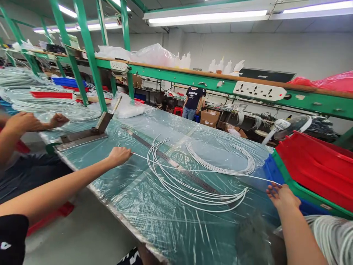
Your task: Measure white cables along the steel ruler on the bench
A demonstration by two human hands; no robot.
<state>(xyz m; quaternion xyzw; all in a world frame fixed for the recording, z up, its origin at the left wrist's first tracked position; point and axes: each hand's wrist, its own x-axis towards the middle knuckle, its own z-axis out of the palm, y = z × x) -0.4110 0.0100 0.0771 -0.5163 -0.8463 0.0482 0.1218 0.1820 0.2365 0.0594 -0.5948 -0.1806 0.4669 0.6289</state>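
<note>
My left hand (120, 155) is closed around one end of a thin white cable (140, 156), held just above the table. Off to the right, my right hand (281, 197) pinches the same or another white cable (259, 178) between thumb and fingers; the strands cross, so I cannot tell which. Between my hands lie two loose coils on the film-covered table: a nearer white cable coil (190, 197) and a farther white cable coil (249, 162). A steel ruler (202, 182) runs diagonally beneath the strands.
A co-worker's hands (24, 121) are at the left, near a lever cutter (95, 130) and large cable coils (55, 105). Stacked red bins (317, 169) stand at right above a thick cable coil (333, 235). A green shelf rail (193, 78) spans the back; a person (193, 101) stands beyond.
</note>
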